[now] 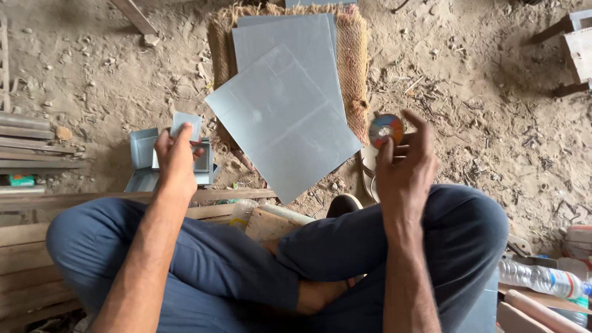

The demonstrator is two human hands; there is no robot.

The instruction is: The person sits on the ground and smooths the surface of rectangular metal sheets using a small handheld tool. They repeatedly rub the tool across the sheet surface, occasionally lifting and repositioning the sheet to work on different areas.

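My left hand [176, 161] holds a small grey metal piece [185, 123] up above several folded metal box parts [143, 154] on the ground. My right hand [404, 163] grips a small round disc [386, 129] with a coloured label between the fingertips. Between both hands lie flat grey metal sheets [283, 123], stacked at angles on a piece of coarse woven sacking [353, 55]. I sit cross-legged in dark blue trousers [216, 259] on sandy ground.
Wooden planks [24, 246] lie at my left, with metal bars [31, 142] beyond them. A plastic water bottle [542, 279] lies at the lower right. A sandal [369, 169] sits near my right knee. A wooden frame [573, 52] stands at the upper right.
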